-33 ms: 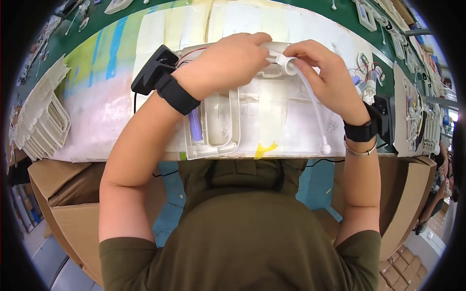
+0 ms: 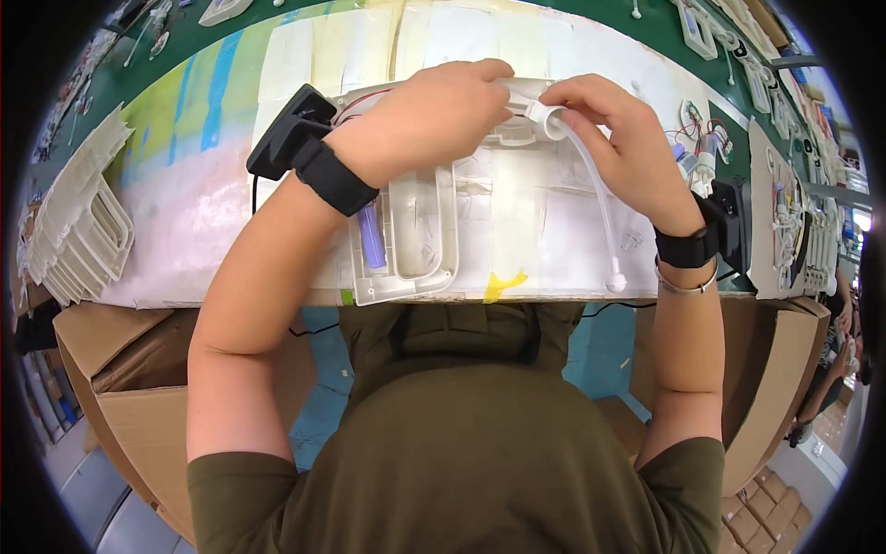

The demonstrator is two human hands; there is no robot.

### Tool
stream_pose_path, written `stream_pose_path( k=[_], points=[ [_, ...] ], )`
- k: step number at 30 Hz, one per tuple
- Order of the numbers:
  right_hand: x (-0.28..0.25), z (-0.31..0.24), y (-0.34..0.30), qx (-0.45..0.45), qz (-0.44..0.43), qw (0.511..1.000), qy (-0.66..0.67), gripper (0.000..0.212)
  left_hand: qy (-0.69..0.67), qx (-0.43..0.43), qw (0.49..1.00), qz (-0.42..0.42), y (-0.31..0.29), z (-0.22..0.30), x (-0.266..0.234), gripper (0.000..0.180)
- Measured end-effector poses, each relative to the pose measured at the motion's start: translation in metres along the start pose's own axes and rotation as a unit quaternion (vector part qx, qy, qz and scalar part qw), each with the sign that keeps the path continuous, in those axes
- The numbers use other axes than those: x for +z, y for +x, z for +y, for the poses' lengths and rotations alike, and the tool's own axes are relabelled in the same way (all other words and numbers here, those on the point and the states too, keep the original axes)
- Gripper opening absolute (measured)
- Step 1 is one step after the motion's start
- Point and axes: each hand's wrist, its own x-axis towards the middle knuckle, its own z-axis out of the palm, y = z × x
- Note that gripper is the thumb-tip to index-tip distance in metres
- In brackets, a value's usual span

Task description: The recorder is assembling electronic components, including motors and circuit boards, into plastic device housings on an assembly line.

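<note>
A white plastic housing [image 2: 449, 222] lies on the table, its handle-shaped frame pointing toward me and its far end running beneath my hands. My left hand [image 2: 429, 115] is closed over the far part of the housing, with its fingertips hidden from above. My right hand [image 2: 618, 129] pinches a white ring-shaped fitting [image 2: 554, 123] at the housing's right end. From this fitting a clear flexible tube [image 2: 598, 189] hangs toward me, ending in a small white ball-like tip [image 2: 616, 282]. A purple cylinder [image 2: 372, 238] sits inside the housing, and red wires [image 2: 362, 102] show beside my left wrist.
Several white plastic frames [image 2: 83, 222] are stacked at the table's left. Wired parts [image 2: 701, 143] lie to the right beside a cardboard piece [image 2: 771, 203]. Yellow tape [image 2: 504, 286] sticks to the near edge. Open cardboard boxes [image 2: 138, 397] stand below the table on both sides.
Both hands keep their hold and have barely shifted. The tube's lower end has swung very slightly to the left.
</note>
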Motion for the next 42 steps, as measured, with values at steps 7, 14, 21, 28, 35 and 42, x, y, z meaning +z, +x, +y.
stream_pose_path(
  k=[7,14,21,28,35,42],
  points=[
    [0.033,0.005,-0.013,-0.176,0.072,0.959,-0.210,0.023,-0.010,0.000,1.000,0.004,0.003,-0.004,0.003,0.014],
    [0.063,0.004,-0.027,-0.204,0.150,0.919,-0.303,0.031,0.033,0.002,0.999,0.002,-0.003,0.002,-0.004,0.015],
    [0.031,-0.029,-0.006,-0.079,0.131,0.982,-0.113,0.030,0.001,-0.051,0.991,0.126,-0.069,-0.005,-0.069,0.045],
    [0.056,-0.012,0.042,-0.115,-0.042,0.990,-0.076,0.034,0.057,-0.134,0.986,0.075,-0.071,-0.017,-0.032,0.031],
    [0.060,0.001,0.033,-0.019,0.107,0.988,0.110,0.026,-0.140,-0.152,0.975,0.084,-0.072,-0.026,-0.030,0.014],
    [0.061,0.003,0.029,-0.004,0.079,0.994,0.078,0.026,-0.278,-0.055,0.958,-0.037,-0.069,-0.040,-0.049,0.020]
  ],
)
